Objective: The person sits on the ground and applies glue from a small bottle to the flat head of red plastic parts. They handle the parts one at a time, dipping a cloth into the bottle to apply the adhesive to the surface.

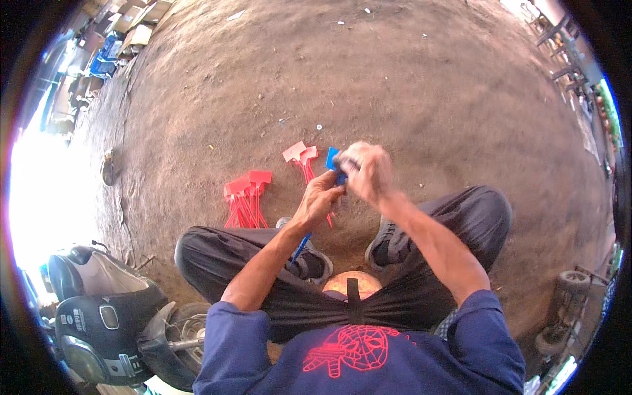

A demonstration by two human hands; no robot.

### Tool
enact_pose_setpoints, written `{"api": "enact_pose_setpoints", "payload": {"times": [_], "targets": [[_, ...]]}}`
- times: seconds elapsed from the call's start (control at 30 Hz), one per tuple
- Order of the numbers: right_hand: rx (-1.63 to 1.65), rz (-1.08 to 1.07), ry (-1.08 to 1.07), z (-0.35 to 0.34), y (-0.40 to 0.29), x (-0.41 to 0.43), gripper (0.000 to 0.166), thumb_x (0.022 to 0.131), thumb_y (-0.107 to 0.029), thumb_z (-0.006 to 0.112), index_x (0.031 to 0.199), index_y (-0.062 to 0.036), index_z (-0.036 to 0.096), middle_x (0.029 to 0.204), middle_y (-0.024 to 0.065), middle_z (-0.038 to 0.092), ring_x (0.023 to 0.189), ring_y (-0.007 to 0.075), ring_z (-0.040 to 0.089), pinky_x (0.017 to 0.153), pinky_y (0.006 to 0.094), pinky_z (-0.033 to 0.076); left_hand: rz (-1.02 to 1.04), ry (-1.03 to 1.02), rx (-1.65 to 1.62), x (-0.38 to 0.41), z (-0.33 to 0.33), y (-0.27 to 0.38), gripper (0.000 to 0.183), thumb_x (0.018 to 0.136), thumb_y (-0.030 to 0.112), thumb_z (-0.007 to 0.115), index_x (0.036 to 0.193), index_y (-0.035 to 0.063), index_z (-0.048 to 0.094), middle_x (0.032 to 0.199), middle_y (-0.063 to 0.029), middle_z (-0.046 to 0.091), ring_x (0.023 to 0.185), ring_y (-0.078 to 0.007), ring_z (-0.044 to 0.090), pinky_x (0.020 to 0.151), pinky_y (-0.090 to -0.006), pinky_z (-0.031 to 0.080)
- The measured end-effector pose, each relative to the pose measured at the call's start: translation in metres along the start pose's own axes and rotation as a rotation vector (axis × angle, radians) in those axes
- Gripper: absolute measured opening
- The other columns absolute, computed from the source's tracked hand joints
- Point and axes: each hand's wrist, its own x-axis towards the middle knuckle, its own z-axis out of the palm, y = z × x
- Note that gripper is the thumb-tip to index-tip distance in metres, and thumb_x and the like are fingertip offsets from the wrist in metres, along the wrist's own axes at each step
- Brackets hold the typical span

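Note:
My left hand [320, 197] grips a blue plastic tag [332, 159] with a flat rectangular head, its thin blue tail hanging below the wrist over my shoe. Against the tag's head is my blurred right hand [368, 170], its fingers closed on a small dark object [345, 163] that I cannot identify. Just left of the hands, red plastic tags [302, 153] with long thin tails lie on the ground, partly hidden by my left hand. Farther left is a bigger bunch of red tags [247, 185], heads overlapping and tails pointing towards me.
Bare earth floor [395, 98] spreads ahead, with small litter on it. A dark scooter [98, 316] stands at the lower left. Cardboard boxes and a blue crate [104, 57] are at the upper left. A wheeled frame [568, 306] is at the lower right. My bent knees flank the hands.

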Motion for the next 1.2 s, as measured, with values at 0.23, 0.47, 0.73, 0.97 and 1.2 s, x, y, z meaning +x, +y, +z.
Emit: {"api": "enact_pose_setpoints", "payload": {"times": [0.23,0.47,0.73,0.97,1.2], "targets": [[-0.015,0.031,0.018,-0.009,-0.001,0.005,0.005,0.078,-0.010,0.073,0.082,-0.0078,0.075,0.081,0.0120,0.071,0.078,0.0310,0.069,0.076,0.0434,0.054,-0.032,-0.023,-0.117,0.004,-0.001,-0.002,0.015,0.101,0.017,0.060,0.112,0.0081,0.066,0.082,0.0028,0.062,0.060,-0.0048,0.047,0.052,-0.0228,0.038],[-0.019,0.004,0.036,-0.002,0.002,-0.003,0.007,0.078,-0.009,0.073,0.085,-0.0086,0.075,0.084,0.0105,0.070,0.083,0.0306,0.068,0.076,0.0434,0.053,-0.048,-0.008,0.001,0.003,-0.001,-0.020,0.019,0.099,0.010,0.060,0.116,0.0060,0.068,0.085,0.0052,0.064,0.066,-0.0032,0.052,0.058,-0.0218,0.041],[-0.067,-0.121,0.056,-0.008,-0.001,0.002,0.006,0.078,-0.008,0.071,0.081,-0.0107,0.075,0.078,0.0104,0.068,0.078,0.0304,0.067,0.074,0.0440,0.051,0.008,0.028,0.070,0.004,0.004,-0.018,0.025,0.096,0.005,0.060,0.119,0.0026,0.067,0.102,0.0029,0.066,0.089,-0.0073,0.056,0.081,-0.0264,0.046],[-0.054,-0.037,0.099,0.004,0.001,-0.004,0.005,0.081,-0.010,0.070,0.083,-0.0087,0.075,0.083,0.0120,0.070,0.080,0.0323,0.068,0.072,0.0447,0.052,-0.004,0.022,0.073,0.005,0.003,-0.008,0.032,0.096,0.006,0.061,0.128,0.0008,0.065,0.120,-0.0016,0.068,0.105,-0.0105,0.061,0.094,-0.0278,0.047],[0.091,0.210,0.143,-0.016,0.016,0.005,0.014,0.079,-0.003,0.072,0.093,-0.0024,0.076,0.090,0.0152,0.072,0.084,0.0311,0.071,0.076,0.0398,0.057,-0.028,0.058,-0.334,0.008,-0.019,-0.008,0.009,0.099,0.007,0.058,0.106,0.0084,0.063,0.084,0.0016,0.065,0.060,-0.0043,0.049,0.050,-0.0205,0.036]]}}
